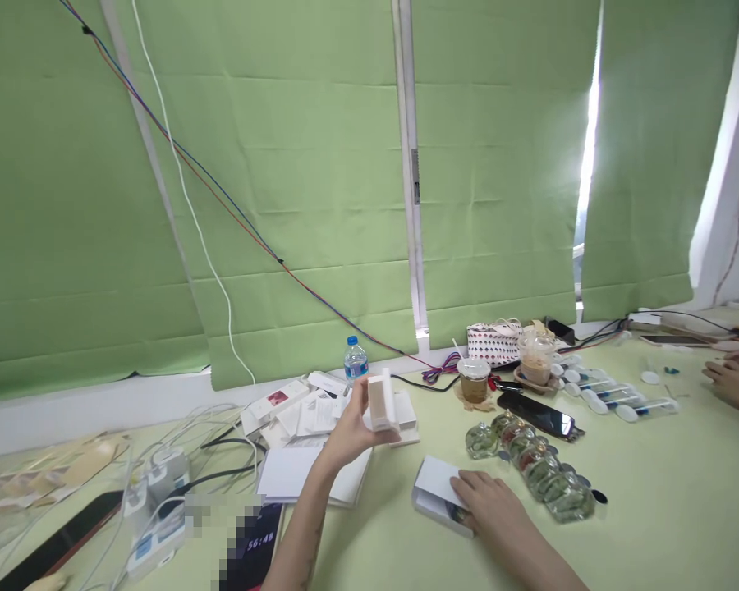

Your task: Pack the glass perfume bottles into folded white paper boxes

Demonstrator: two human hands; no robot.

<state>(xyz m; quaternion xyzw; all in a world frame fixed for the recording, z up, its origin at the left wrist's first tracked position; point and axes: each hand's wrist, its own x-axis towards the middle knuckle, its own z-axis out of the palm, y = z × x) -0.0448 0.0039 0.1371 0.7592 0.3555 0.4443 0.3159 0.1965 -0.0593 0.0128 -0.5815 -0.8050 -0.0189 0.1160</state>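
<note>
My left hand [345,435] is closed around a small white box [380,400], raised above the table, with a beige face toward me. My right hand [496,509] grips the edge of another white box [434,480] lying on the table; something dark shows inside its open side, too shadowed to name. To the right of that box stand several rounded clear glass bottles [560,497] with green and reddish contents, in two uneven rows, small dark discs beside them. Beneath my left hand lies a white flat board or booklet [283,472].
White cartons [278,402] are heaped behind, near a water bottle [355,359]. Drink cups [473,382], a phone [539,413] and white-capped tubes [621,402] lie at right. Power strips [160,538] and cables crowd the left. Another person's hands [736,377] rest at far right.
</note>
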